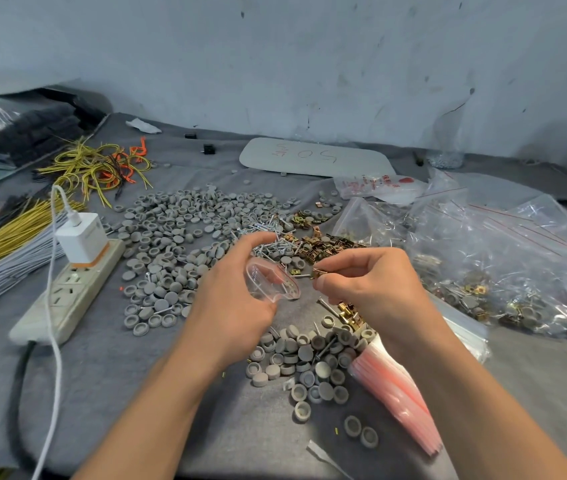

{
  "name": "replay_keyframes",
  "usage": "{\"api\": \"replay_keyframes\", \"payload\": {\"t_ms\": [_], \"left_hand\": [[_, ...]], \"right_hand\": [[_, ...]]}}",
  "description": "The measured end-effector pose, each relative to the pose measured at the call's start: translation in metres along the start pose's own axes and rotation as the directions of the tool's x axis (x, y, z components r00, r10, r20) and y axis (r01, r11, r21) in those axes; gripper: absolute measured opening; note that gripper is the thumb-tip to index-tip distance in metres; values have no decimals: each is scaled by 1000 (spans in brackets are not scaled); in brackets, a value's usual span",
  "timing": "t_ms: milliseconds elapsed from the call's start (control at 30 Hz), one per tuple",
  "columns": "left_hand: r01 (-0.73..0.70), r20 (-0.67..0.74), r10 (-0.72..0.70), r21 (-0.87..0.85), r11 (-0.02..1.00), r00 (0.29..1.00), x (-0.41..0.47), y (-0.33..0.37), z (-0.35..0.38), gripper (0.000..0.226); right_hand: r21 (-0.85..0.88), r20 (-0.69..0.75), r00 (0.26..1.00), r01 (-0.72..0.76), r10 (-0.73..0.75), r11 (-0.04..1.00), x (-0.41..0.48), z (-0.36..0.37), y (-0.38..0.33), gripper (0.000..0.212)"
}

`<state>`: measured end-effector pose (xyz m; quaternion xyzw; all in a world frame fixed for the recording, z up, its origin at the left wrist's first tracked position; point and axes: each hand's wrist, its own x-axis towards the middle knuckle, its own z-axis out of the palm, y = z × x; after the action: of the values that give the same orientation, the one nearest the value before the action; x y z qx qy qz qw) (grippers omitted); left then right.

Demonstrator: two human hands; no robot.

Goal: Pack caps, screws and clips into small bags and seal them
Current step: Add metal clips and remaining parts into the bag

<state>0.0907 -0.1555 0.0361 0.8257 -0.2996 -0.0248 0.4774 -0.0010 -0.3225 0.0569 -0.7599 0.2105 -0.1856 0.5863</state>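
left hand (237, 299): grips clear bag (271, 282), mouth open, at centre
right hand (372, 285): pinches clip (317, 273) at the bag's 3 o'clock
filled bags (503, 271): 3 o'clock, holding mixed hardware
empty bags (396, 389): stacked, 5 o'clock
caps (178, 230): loose, 10 o'clock

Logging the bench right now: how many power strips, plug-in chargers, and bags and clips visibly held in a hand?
Beige multi-socket power strip: 1
White cube plug-in charger: 1
Small clear plastic bag, in left hand: 1
Gold metal clip, pinched by right hand: 1
Total: 4
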Motion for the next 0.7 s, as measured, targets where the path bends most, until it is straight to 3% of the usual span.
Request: {"api": "replay_keyframes", "payload": {"t_ms": [167, 333, 467, 567, 600, 700], "left_hand": [[-15, 49, 15, 10, 1000, 999, 0, 1, 2, 93], [-50, 92, 49, 5, 999, 995, 0, 3, 3, 101], [-65, 74, 69, -56, 996, 995, 1, -1, 1, 100], [-67, -21, 66, -87, 994, 998, 3, -5, -2, 104], [-64, -68, 59, -71, 995, 996, 3, -5, -3, 107], [-80, -198, 78, -2, 997, 977, 2, -4, -4, 120]], "right_hand": [[-183, -65, 966, 237, -252, 954, -8, 12, -6, 23], [-196, -12, 913, 398, -408, 896, -12, 32, -6, 16], [-5, -39, 937, 348, -348, 937, -9, 37, -10, 26], [37, -150, 942, 308, -299, 951, -6, 32, -12, 12], [3, -134, 951, 283, -280, 959, -7, 31, -12, 4], [-70, 53, 984, 171, -168, 983, -13, 37, -11, 36]]}}
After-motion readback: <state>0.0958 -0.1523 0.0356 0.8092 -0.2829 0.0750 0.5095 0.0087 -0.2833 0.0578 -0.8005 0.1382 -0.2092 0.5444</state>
